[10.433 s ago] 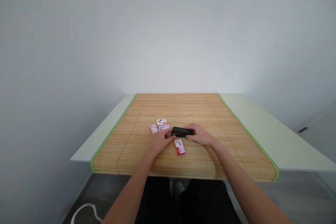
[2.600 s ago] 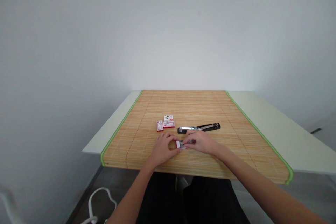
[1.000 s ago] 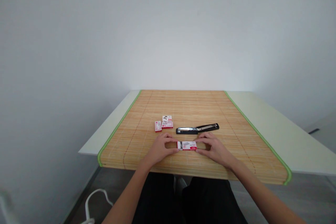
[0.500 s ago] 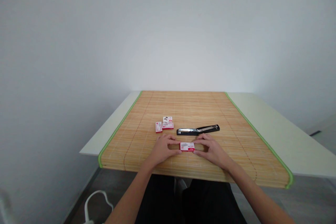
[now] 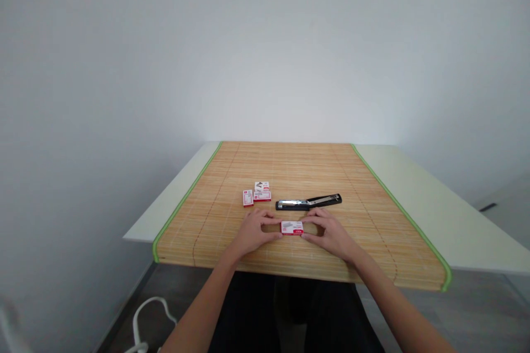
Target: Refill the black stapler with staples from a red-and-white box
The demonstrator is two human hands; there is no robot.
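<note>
A small red-and-white staples box [image 5: 292,228] lies near the front of the bamboo mat. My left hand [image 5: 253,233] grips its left end between thumb and fingers, and my right hand [image 5: 330,235] pinches the right end the same way. Just beyond the hands rests a black stapler [image 5: 308,203], spread wide open so its metal magazine shows. Left of the stapler sit more boxes of the same colours: one standing apart on the left [image 5: 247,198], a flat one [image 5: 262,196] beside it, and another [image 5: 261,186] right behind that.
The bamboo mat [image 5: 290,165] with green edging covers the middle of a white table [image 5: 393,176]. A pale wall [image 5: 265,55] rises behind the table. A white cable [image 5: 138,320] hangs at the lower left, below the table edge.
The whole view has shifted slightly, so everything sits a little further left and up. Both hands keep their hold on the staples box; the stapler and other boxes stay in place.
</note>
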